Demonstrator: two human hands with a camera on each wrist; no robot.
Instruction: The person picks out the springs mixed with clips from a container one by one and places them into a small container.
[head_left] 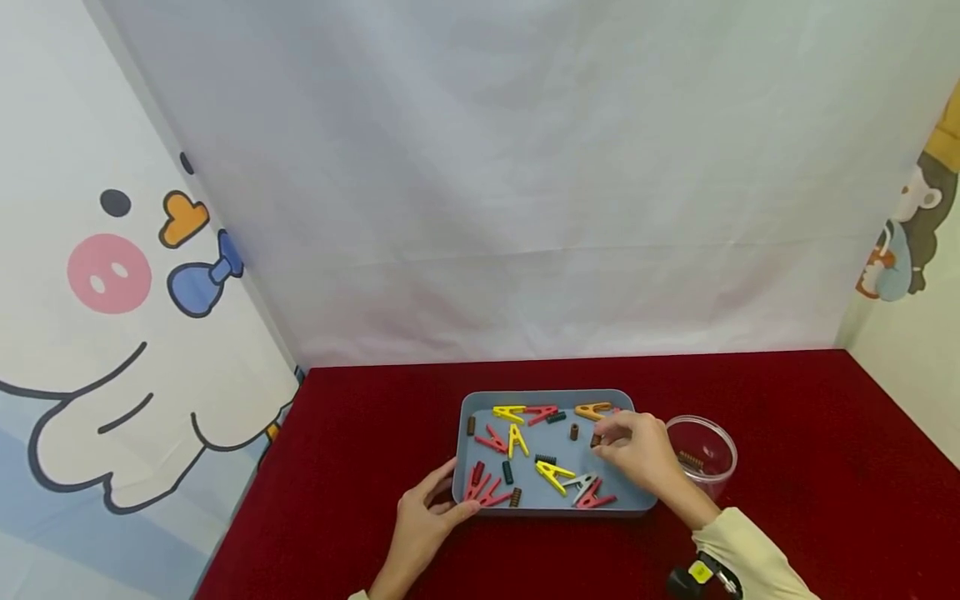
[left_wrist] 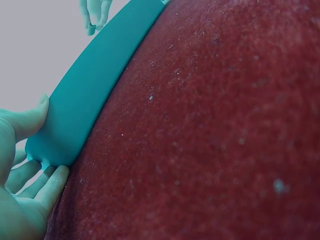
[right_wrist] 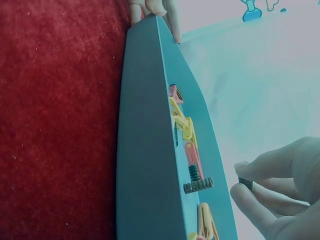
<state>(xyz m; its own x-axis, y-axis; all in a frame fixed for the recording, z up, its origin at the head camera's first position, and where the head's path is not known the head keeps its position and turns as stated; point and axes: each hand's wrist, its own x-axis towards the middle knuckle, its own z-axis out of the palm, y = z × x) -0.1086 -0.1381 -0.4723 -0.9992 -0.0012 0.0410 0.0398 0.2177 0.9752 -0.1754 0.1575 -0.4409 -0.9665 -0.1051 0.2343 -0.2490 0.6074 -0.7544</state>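
A grey-blue tray (head_left: 555, 512) sits on the red cloth, holding loose clips and small coil springs. My left hand (head_left: 423, 521) grips its front left corner, thumb on one side and fingers around the other, as the left wrist view shows. Over the tray's right part, my right hand (head_left: 641, 454) pinches a brown spring (right_wrist: 245, 183) between thumb and fingertips. Another brown spring (head_left: 573, 432) stands just left of those fingertips. Near the right hand lies an orange clip (head_left: 592, 410), with a grey clip (head_left: 581, 482) and a red clip (head_left: 595, 497) toward the front.
Right of the tray stands a clear plastic cup (head_left: 722, 475) with a brown spring (head_left: 691, 460) inside, partly behind my right wrist. Yellow clips (head_left: 551, 477), more red clips and dark green springs (head_left: 507, 472) lie spread in the tray. A white curtain (head_left: 525, 208) hangs behind the table.
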